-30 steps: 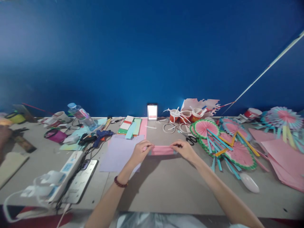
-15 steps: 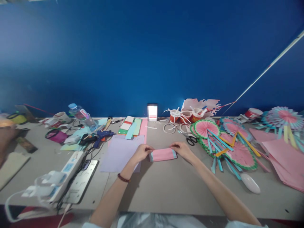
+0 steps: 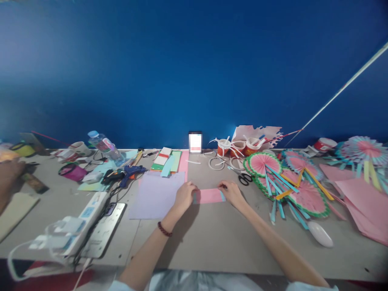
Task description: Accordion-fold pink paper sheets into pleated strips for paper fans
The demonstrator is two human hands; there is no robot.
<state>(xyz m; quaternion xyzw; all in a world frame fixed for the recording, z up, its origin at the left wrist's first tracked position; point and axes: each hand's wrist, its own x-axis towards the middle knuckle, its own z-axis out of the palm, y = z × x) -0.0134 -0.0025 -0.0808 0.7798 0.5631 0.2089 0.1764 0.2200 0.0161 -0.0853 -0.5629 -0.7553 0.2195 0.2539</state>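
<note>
A folded pink paper strip with blue edging at both ends lies on the grey table in front of me. My left hand has its fingers curled and pressed on the strip's left end. At the right end my right hand pinches the paper against the table. A beaded bracelet sits on my left wrist.
A lilac sheet lies left of the strip. Scissors, tape rolls and red cups stand behind. Finished pink fans spread to the right. A glue gun, power strip and phone are left. Another person's hand shows at far left.
The strip has gone from raised between both hands to lying flatter on the table. Both hands have lowered with it and press on its ends.
</note>
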